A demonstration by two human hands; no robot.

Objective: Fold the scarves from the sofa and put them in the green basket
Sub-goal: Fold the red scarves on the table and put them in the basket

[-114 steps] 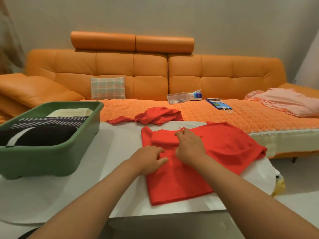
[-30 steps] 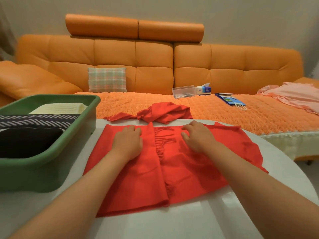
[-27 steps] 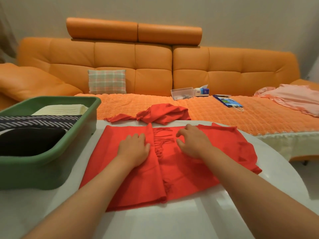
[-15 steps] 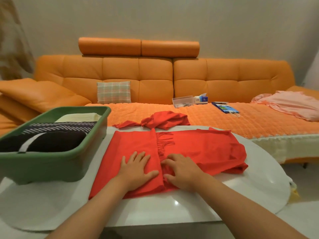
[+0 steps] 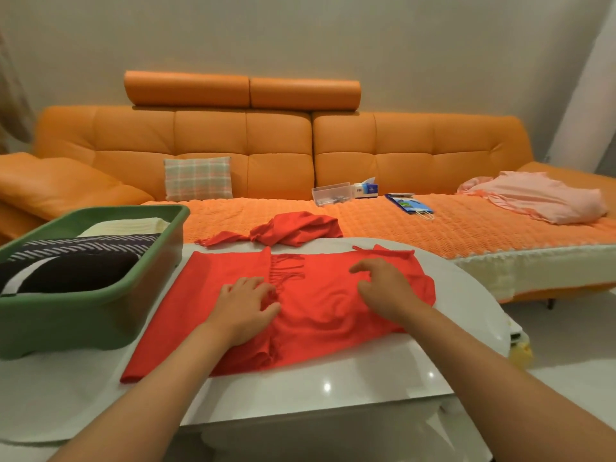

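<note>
A red fringed scarf (image 5: 320,315) lies partly folded on the white table (image 5: 333,388), its fringe showing near the middle. My left hand (image 5: 245,303) rests flat on its left half beside the fringe. My right hand (image 5: 383,288) lies on the right half with fingers loosely spread. A second red scarf (image 5: 293,228) sits bunched on the sofa seat (image 5: 400,221) just behind the table. The green basket (image 5: 100,301) stands at the left on the table, holding a black, a striped and a cream folded scarf.
On the orange sofa lie a plaid cushion (image 5: 198,178), a clear box (image 5: 331,194), a tissue pack (image 5: 365,188), a blue packet (image 5: 408,205) and a pink cloth (image 5: 536,201) at the right. White floor shows right of the table.
My right hand has slid from the scarf's near middle out to its right half. My left hand stays pressed near the fringe. Earlier I laid the scarf's left part over the middle.
</note>
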